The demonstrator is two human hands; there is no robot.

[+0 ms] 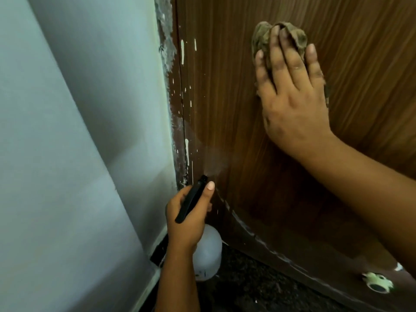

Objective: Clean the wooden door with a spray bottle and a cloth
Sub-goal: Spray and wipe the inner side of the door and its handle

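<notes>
The wooden door point(258, 136) fills the right of the view, its grain running up and down, with pale paint flecks along its left edge where it meets the frame. The left hand point(189, 217) grips the spray bottle point(208, 252) low and near that edge, fingers curled round the neck and the thumb lying along the black spray head point(191, 200). The bottle's long axis tilts, the translucent white body at the bottom toward the floor and the black head slanting up and to the right, so the nozzle points at the door's lower left part; a faint mist hangs just beyond the nozzle against the wood. Higher and to the right, the right hand point(292, 97) presses a bunched brownish cloth point(265, 38) flat against the door, fingers straight and slightly spread, pointing upward, with the cloth showing above the fingertips and at both sides of the hand. A pale wall point(78, 131) lies to the left, and a dark speckled floor point(258, 287) runs beneath the door's bottom edge.
</notes>
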